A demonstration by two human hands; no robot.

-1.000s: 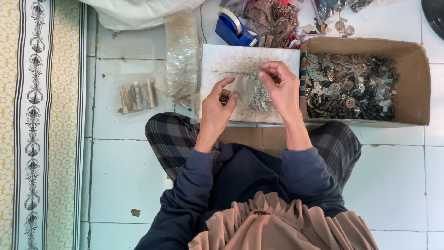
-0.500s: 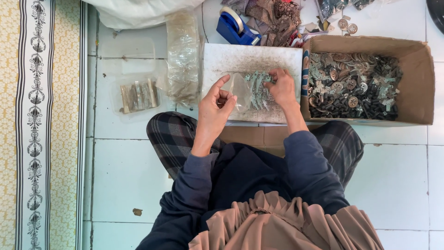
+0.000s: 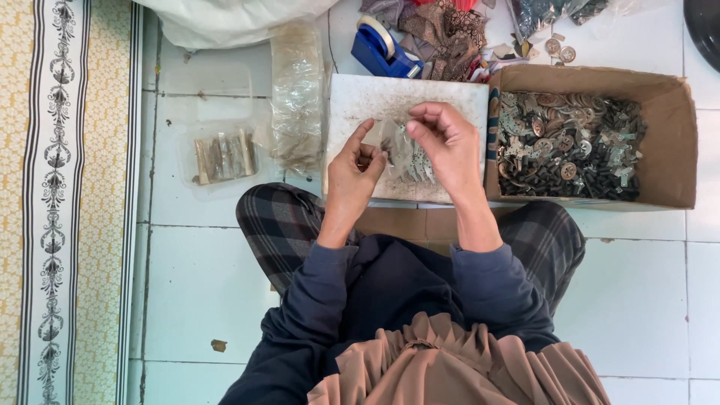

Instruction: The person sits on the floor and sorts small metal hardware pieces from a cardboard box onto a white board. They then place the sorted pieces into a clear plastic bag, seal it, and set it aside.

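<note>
I sit cross-legged on a tiled floor with a white board (image 3: 352, 97) in front of my knees. Both hands hold a small clear plastic bag (image 3: 399, 150) of grey metal pieces above the board. My left hand (image 3: 356, 169) pinches the bag's left edge with thumb and fingers. My right hand (image 3: 448, 146) grips its upper right part, fingers curled over the top. The bag is partly hidden behind my right fingers.
A cardboard box (image 3: 667, 142) full of metal parts lies to the right of the board. A blue tape dispenser (image 3: 382, 49) and brown fabric scraps (image 3: 442, 30) lie beyond it. Left are a stack of clear bags (image 3: 298, 97), a clear bag with small brown pieces (image 3: 219, 154) and a patterned mat (image 3: 64, 187).
Both hands have risen off the board, bringing the clear bag up with them. My right hand shifted to the bag's top, and my left fingers closed on its edge.
</note>
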